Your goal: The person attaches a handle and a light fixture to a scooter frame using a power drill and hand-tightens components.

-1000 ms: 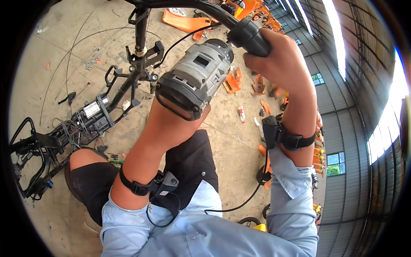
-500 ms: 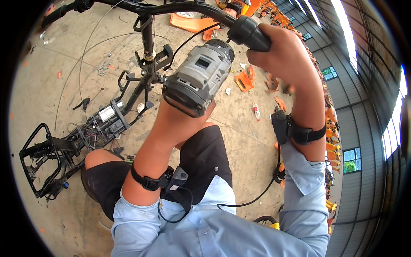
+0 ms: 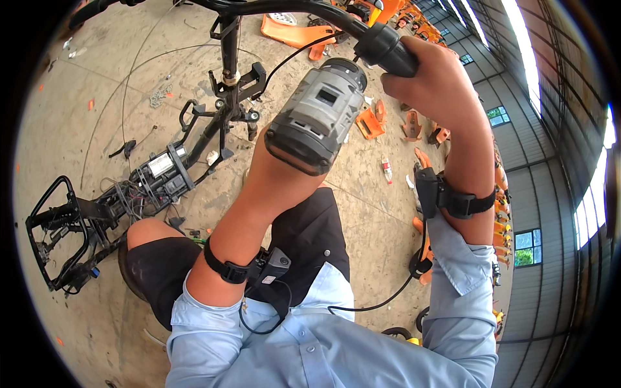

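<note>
A grey and black cordless power tool [image 3: 317,110] is held up in my left hand [image 3: 288,184], whose fingers are mostly hidden under its body. Its working end points up and to the right, below the handlebar [image 3: 284,8]. My right hand [image 3: 430,77] is wrapped round the black grip [image 3: 388,50] at the handlebar's right end. From the bar, a black steering stem [image 3: 229,58] runs down to a stripped scooter frame [image 3: 207,139]. The tool is apart from the stem's brackets in this view; what its tip faces is unclear.
A rear rack [image 3: 55,233] and bundled wires [image 3: 132,197] lie at the frame's left end. Orange plastic panels [image 3: 294,32] and a small bottle [image 3: 387,169] are scattered on the concrete floor [image 3: 362,220]. A long cable [image 3: 123,97] loops at the left.
The power tool in my left hand has moved right, away from the stem. The handlebar and my right hand have shifted slightly right and up in view.
</note>
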Demonstrator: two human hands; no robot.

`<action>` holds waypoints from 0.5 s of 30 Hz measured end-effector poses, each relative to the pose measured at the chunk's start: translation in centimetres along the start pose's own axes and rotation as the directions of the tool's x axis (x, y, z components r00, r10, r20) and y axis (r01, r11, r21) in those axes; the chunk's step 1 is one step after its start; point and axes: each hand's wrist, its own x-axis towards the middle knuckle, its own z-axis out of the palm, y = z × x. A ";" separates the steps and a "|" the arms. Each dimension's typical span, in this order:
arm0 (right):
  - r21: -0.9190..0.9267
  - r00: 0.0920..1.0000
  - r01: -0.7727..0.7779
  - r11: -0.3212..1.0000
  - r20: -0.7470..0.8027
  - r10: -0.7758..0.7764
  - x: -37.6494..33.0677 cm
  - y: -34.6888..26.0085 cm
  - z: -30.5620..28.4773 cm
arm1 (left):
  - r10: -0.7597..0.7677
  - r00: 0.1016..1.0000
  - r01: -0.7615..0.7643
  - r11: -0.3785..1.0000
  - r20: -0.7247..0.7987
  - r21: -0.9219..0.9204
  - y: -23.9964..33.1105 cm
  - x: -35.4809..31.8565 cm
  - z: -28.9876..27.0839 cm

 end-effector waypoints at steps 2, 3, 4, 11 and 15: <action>0.003 1.000 0.001 1.000 0.007 -0.001 0.0 0.0 0.0 | -0.044 0.999 0.044 0.999 0.013 -0.025 -0.1 0.0 -0.4; 0.000 1.000 0.008 1.000 0.012 -0.008 0.0 0.0 -0.1 | -0.079 0.997 0.077 0.993 -0.014 -0.087 0.0 -0.1 -0.2; -0.003 1.000 0.015 1.000 0.017 -0.015 0.0 0.1 0.0 | -0.115 0.993 0.108 0.983 -0.038 -0.150 0.0 -0.2 0.2; 0.033 1.000 -0.012 0.999 0.007 0.011 0.0 -0.1 0.0 | 0.026 0.998 -0.022 0.998 -0.061 0.062 -0.4 0.0 1.2; 0.024 1.000 -0.009 1.000 -0.010 0.009 -0.1 -0.2 0.2 | 0.012 0.997 -0.013 1.000 -0.070 -0.009 -0.2 -0.2 1.1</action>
